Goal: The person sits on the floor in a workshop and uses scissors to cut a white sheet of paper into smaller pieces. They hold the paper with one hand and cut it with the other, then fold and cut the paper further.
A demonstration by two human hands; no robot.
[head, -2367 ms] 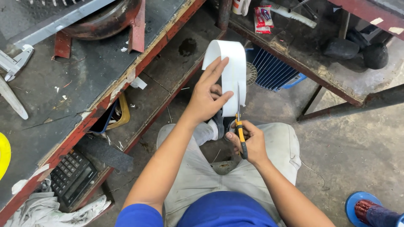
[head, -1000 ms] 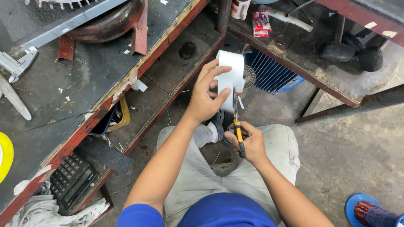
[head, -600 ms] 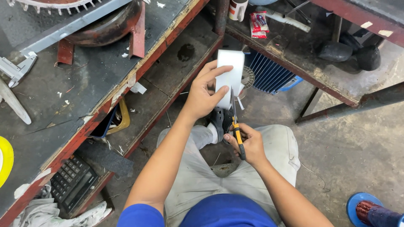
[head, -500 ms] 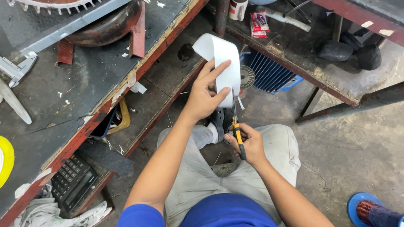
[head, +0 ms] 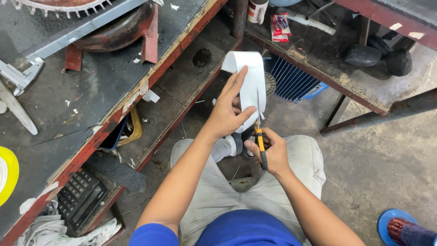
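Mid-frame, left hand point(head: 226, 114) pinches the white strip point(head: 249, 86) upright, keeping it taut, so the right hand point(head: 268, 152), closed around yellow-handled scissors point(head: 259, 136), can cut cleanly.

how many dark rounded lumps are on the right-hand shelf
2, side by side on the upper right shelf: one black lump to the left, the other right of it, touching it. More may be hidden beneath the red beam.

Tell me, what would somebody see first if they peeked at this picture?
Right in the middle, the left hand holds up a curled white sheet while the right hand works yellow-handled scissors into its lower edge. Behind it stands a blue ribbed fan guard, and at far left a black calculator lies on the workbench.
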